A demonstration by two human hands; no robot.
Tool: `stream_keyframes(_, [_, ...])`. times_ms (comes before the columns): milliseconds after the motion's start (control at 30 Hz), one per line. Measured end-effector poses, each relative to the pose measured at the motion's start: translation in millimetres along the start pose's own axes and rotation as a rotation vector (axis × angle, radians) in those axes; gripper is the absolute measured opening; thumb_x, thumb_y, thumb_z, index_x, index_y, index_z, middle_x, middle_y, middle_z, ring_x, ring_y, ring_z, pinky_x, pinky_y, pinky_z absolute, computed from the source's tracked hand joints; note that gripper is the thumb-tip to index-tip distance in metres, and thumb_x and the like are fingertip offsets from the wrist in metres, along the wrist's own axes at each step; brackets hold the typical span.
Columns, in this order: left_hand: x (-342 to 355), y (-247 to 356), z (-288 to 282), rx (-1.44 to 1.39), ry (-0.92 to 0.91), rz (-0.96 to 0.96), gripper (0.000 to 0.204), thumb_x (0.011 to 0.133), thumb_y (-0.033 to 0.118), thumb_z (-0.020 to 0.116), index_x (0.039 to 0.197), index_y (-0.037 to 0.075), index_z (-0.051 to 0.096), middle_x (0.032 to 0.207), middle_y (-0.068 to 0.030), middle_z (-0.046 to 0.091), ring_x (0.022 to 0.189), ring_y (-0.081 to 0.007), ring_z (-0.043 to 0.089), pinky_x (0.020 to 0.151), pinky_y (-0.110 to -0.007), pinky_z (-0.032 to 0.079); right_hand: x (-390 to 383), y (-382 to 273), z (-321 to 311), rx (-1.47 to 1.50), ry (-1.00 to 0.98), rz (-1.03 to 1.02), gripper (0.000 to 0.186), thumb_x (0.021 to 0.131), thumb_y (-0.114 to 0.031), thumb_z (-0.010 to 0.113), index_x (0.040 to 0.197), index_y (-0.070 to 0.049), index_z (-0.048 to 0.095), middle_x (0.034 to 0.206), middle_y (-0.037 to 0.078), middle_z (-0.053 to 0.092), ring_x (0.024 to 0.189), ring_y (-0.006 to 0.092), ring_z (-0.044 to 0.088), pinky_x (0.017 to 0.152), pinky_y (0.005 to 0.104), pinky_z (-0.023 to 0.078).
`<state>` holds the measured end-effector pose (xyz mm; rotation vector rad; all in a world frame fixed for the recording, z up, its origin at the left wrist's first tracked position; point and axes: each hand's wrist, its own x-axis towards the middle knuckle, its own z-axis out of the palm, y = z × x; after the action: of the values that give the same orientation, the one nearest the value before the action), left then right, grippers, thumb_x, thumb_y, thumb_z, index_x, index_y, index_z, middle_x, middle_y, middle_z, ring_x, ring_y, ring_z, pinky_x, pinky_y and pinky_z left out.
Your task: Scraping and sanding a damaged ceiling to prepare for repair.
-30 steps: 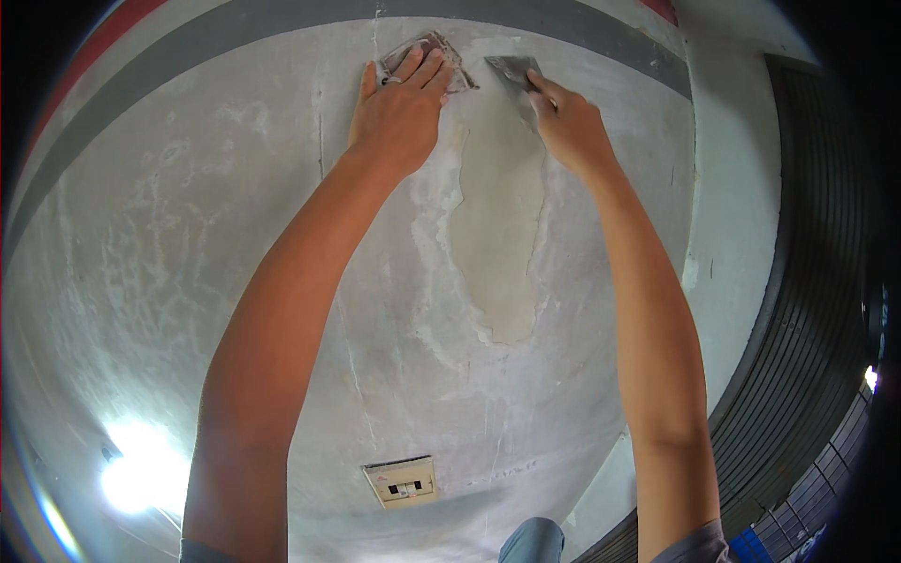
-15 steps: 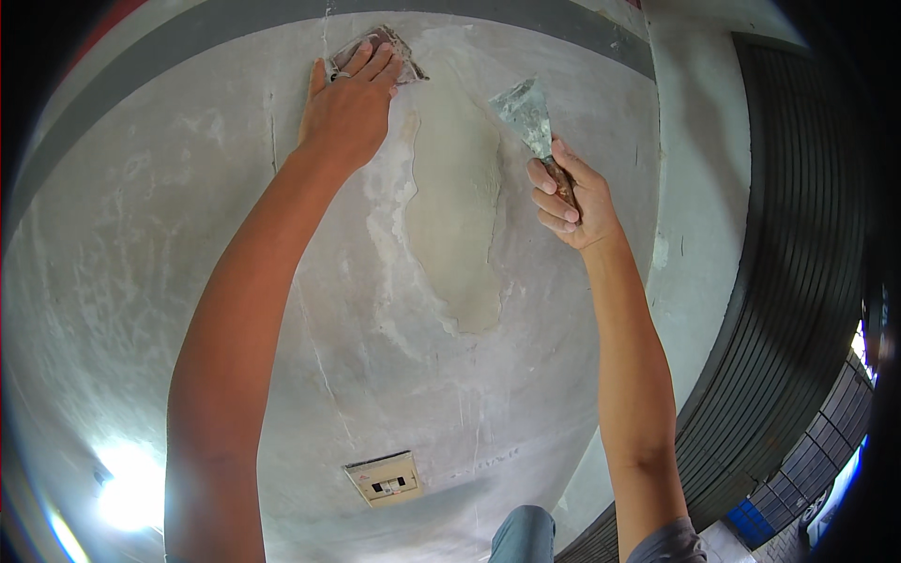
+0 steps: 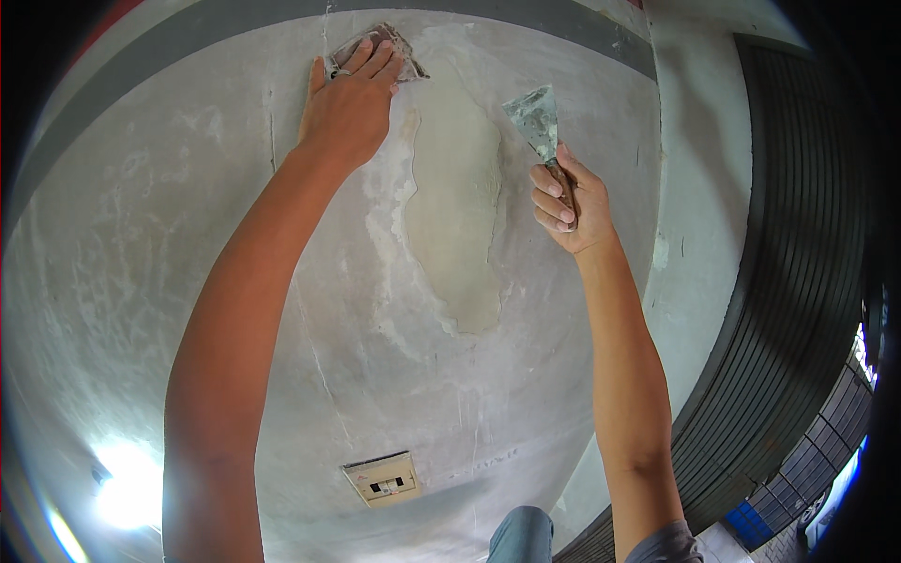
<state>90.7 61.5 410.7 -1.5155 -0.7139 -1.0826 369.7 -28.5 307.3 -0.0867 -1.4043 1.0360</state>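
High on the grey wall, my left hand has its fingers over a flat, brownish, crusted piece; its exact kind is unclear, and the palm hides part of it. To the right, my right hand is wrapped round the brown handle of a putty knife. The blade points up and is smeared with pale filler. It appears apart from the wall. Between both hands lies a long, smooth, pale putty patch with an uneven outline.
A beige socket plate sits low on the wall. Along the right stands a dark ribbed shutter beside a pale pillar. A bright lamp glares at lower left. My knee shows at the bottom.
My right hand has shifted slightly, and the putty knife's blade has moved a little right and down, away from the patch. My left hand stays almost in place.
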Motion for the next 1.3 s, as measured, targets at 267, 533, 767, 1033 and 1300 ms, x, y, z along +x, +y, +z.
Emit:
stream_keyframes(267, [-0.3,-1.8,-0.7,0.016,0.006,0.009,0.042,0.108,0.021,0.044,0.149,0.019,0.051,0.159,0.0035,0.044,0.148,-0.0184,0.038,0.120,-0.058,0.027,-5.2,6.3,-8.0,0.037,-0.018,-0.001,0.027,0.111,-0.033,0.039,0.107,-0.014,0.057,0.065,-0.001,0.045,0.038,0.0056,0.036,0.033,0.0202,0.033])
stream_keyframes(533, [5.6,-7.2,4.9,0.044,0.064,0.142,0.042,0.107,0.018,0.044,0.147,0.007,0.051,0.157,-0.0074,0.046,0.147,-0.0235,0.039,0.122,-0.043,0.029,-3.4,31.9,-11.5,-1.623,0.404,-0.730,0.038,0.104,-0.022,0.058,0.142,-0.021,0.061,0.093,0.014,0.075,0.053,0.0267,0.062,0.054,0.0379,0.049])
stream_keyframes(767, [30.8,-9.1,13.3,0.025,0.024,0.210,0.043,0.106,0.017,0.045,0.147,0.005,0.050,0.158,-0.0071,0.045,0.147,-0.0231,0.039,0.122,-0.041,0.030,33.0,14.9,-3.1,-1.849,0.491,-0.617,0.034,0.099,-0.023,0.062,0.133,-0.024,0.067,0.092,0.019,0.072,0.080,0.0388,0.068,0.074,0.0447,0.055])
stream_keyframes(1033, [66.0,-8.0,35.2,0.103,0.051,0.296,0.043,0.104,0.017,0.044,0.144,0.006,0.053,0.156,-0.0068,0.048,0.145,-0.0247,0.042,0.119,-0.041,0.034,89.7,-16.2,18.0,-1.913,0.355,-0.633,0.035,0.101,-0.032,0.055,0.135,-0.028,0.065,0.094,0.021,0.072,0.088,0.0424,0.069,0.079,0.0512,0.055])
stream_keyframes(1300, [-12.7,34.9,15.9,-0.004,-0.015,0.320,0.045,0.104,0.016,0.047,0.149,0.008,0.049,0.159,-0.0040,0.043,0.148,-0.0228,0.038,0.122,-0.042,0.030,-29.1,57.7,-3.3,-1.773,0.443,-0.470,0.041,0.099,-0.025,0.060,0.141,-0.024,0.059,0.076,0.023,0.067,0.072,0.0433,0.067,0.066,0.0526,0.053])
